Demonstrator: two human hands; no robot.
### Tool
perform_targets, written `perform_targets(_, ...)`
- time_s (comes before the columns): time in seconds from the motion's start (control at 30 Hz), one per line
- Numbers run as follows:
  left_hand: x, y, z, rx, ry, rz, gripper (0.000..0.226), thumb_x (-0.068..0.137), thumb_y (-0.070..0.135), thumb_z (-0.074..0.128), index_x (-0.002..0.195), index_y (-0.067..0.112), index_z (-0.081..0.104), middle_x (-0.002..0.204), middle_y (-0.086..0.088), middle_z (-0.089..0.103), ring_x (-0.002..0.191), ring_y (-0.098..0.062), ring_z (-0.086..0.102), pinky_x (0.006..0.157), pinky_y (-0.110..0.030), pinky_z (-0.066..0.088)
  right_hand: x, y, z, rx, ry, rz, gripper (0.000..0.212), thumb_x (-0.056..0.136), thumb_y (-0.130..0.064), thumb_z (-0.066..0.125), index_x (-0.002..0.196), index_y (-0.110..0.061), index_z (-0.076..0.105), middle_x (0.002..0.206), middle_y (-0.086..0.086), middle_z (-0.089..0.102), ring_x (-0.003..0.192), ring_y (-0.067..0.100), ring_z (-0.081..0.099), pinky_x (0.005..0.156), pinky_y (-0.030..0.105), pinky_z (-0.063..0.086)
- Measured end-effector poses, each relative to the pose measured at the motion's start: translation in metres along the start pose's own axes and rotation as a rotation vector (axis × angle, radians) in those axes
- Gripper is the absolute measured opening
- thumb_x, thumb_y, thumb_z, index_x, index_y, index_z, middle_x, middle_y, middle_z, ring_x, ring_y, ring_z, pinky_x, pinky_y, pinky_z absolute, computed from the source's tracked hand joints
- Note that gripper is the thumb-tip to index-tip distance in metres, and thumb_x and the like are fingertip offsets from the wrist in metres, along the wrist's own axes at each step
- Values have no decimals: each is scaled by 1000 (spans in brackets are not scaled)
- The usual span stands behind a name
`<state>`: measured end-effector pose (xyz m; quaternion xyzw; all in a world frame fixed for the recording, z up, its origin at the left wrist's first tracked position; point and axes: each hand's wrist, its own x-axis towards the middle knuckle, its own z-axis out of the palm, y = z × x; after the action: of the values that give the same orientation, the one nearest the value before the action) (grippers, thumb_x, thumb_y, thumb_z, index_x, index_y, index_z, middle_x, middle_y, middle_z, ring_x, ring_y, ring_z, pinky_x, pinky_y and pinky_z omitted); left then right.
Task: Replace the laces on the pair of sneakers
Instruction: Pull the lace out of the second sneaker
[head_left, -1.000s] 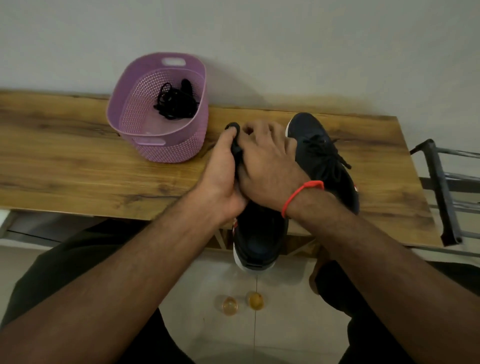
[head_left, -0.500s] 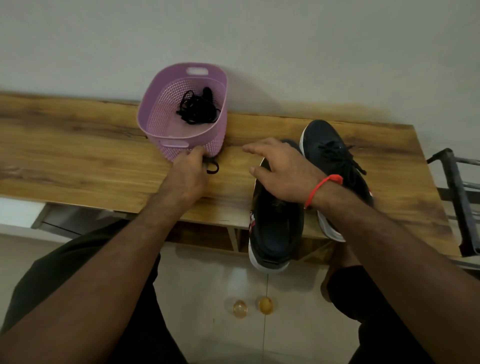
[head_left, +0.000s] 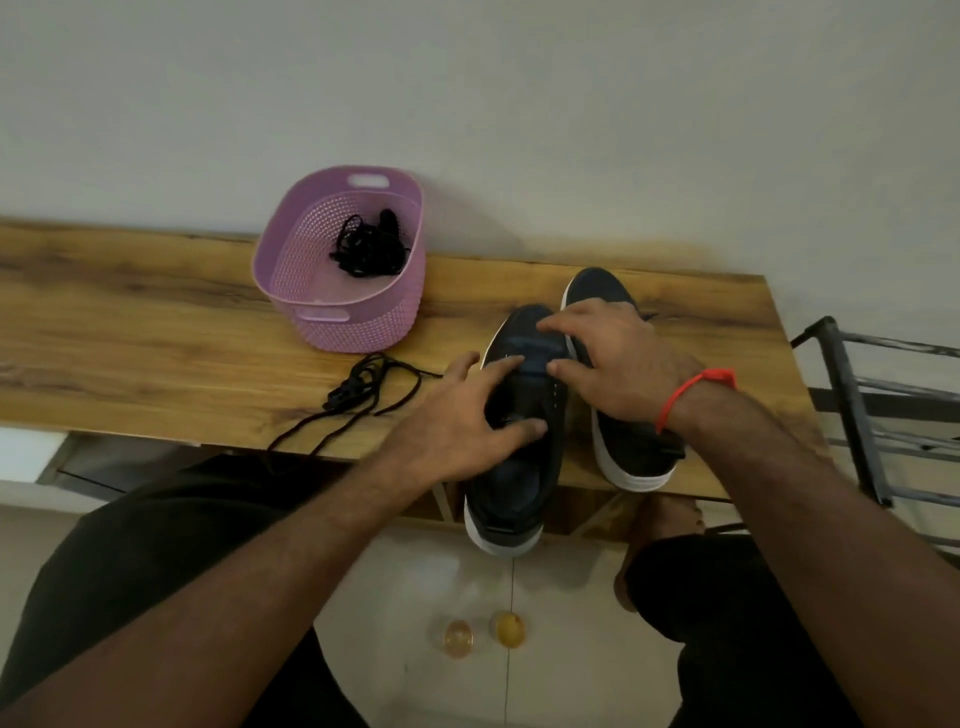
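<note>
Unlaced black white-soled sneaker (head_left: 524, 467) is touched by both spread hands, left (head_left: 457, 426), right (head_left: 618, 364) (nothing gripped); loose black lace (head_left: 358, 395) lies on wooden counter (head_left: 156, 353).

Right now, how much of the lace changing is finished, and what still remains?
Done: the near sneaker has no lace, and its old lace lies loose on the table. In hand: the left hand and right hand both rest on that sneaker. Left: lacing it from the bundle of laces in the basket, then the whole other sneaker.
</note>
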<state>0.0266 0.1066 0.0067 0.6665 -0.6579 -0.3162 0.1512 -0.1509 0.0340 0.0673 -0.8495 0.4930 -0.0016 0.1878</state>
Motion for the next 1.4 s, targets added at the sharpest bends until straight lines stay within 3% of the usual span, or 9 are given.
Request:
perform_targets(0.1, 2, 2, 23, 124, 37, -22, 89, 85, 41, 75, 153, 50, 20, 160, 8, 15, 136, -25, 42, 86, -29, 49, -5, 20, -10, -65, -8, 48, 55, 96, -45, 57, 147, -35, 40, 151, -1, 39, 143, 29, 26, 115, 53, 28)
perform_targets(0.33, 21, -2, 9, 218, 167, -77, 82, 91, 29, 67, 154, 50, 19, 147, 3, 45, 120, -20, 54, 66, -22, 45, -4, 70, -2, 72, -131, 176, 66, 92, -15, 57, 153, -26, 33, 157, 6, 27, 142, 29, 31, 117, 38, 31)
perform_targets(0.43, 31, -5, -8, 332, 196, -139, 80, 91, 28, 68, 156, 42, 22, 148, 1, 44, 125, -26, 55, 86, -44, 55, -2, 80, 5, 123, -223, 210, 82, 90, -12, 60, 157, -31, 17, 164, 1, 11, 144, 32, 30, 115, 40, 36)
perform_targets(0.53, 43, -10, -20, 359, 134, -166, 72, 91, 19, 66, 155, 26, 34, 152, -2, 40, 131, -31, 50, 103, -53, 49, 2, 84, 11, 161, -222, 193, 86, 90, -9, 60, 158, -31, 13, 165, -2, 3, 146, 32, 27, 113, 39, 36)
perform_targets(0.93, 60, 0, -38, 360, -11, -264, 60, 94, 20, 62, 148, 20, 36, 145, -11, 45, 125, -32, 54, 102, -54, 50, -5, 96, 20, 203, 21, 146, 69, 89, -7, 62, 150, -13, 33, 153, 6, 40, 137, 26, 40, 112, 35, 35)
perform_targets(1.0, 62, 8, -37, 304, 141, -185, 50, 96, 13, 54, 144, 19, 42, 146, -9, 45, 127, -30, 53, 104, -53, 48, -3, 94, 22, 197, 41, 123, 66, 89, -9, 63, 149, -13, 36, 151, 5, 41, 136, 26, 41, 112, 36, 35)
perform_targets(1.13, 60, 35, -25, 107, 403, 241, 51, 90, -7, 46, 134, 15, 55, 140, -5, 56, 130, -20, 51, 114, -40, 40, -3, 88, 31, 188, 36, 91, 69, 91, -20, 65, 151, -16, 32, 154, 1, 36, 138, 23, 39, 113, 38, 38)
perform_targets(1.3, 65, 43, 11, 71, 92, 316, 45, 102, 23, 50, 146, 28, 45, 138, 6, 58, 118, -6, 58, 100, -37, 54, -3, 88, 29, 218, -14, 63, 70, 91, -31, 67, 151, -20, 33, 148, 0, 37, 130, 18, 43, 107, 30, 42)
perform_targets(1.4, 73, 37, 23, 67, 82, 273, 44, 104, 32, 49, 148, 28, 43, 141, 5, 56, 118, -10, 58, 100, -41, 54, -4, 93, 20, 247, -77, 29, 60, 92, -36, 65, 146, -24, 40, 142, -2, 43, 118, 12, 48, 95, 23, 41)
